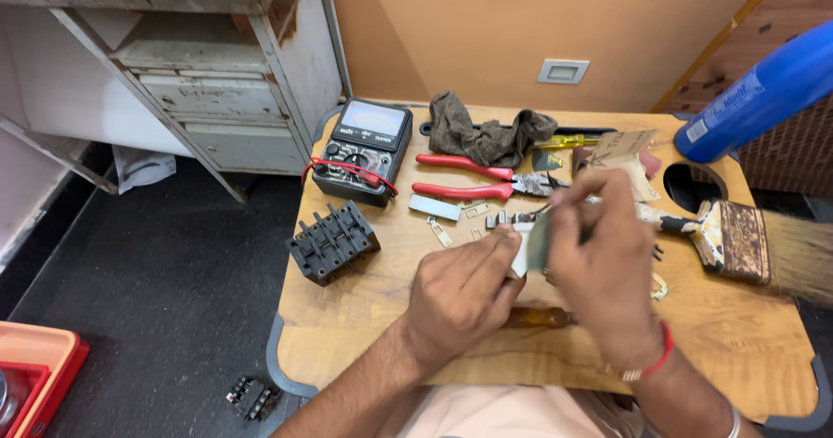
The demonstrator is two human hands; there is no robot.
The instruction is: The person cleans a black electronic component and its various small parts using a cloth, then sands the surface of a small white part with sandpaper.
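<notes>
My left hand (460, 295) pinches a small white and grey part (528, 245) above the middle of the wooden tabletop (364, 316). My right hand (603, 264), with a red thread at the wrist, meets it from the right; its fingers are closed on the same part, and what else they hold is hidden. Under the hands lies a screwdriver with an amber handle (538, 318). Small metal strips and contacts (438, 208) lie just beyond the hands.
Red-handled pliers (468, 177), a black multimeter (363, 151), a black switch block (332, 243), a dark rag (486, 136) and a wide paintbrush (737, 243) lie on the tabletop. A blue can (755, 95) is at the right. A metal cabinet (217, 82) stands at the left.
</notes>
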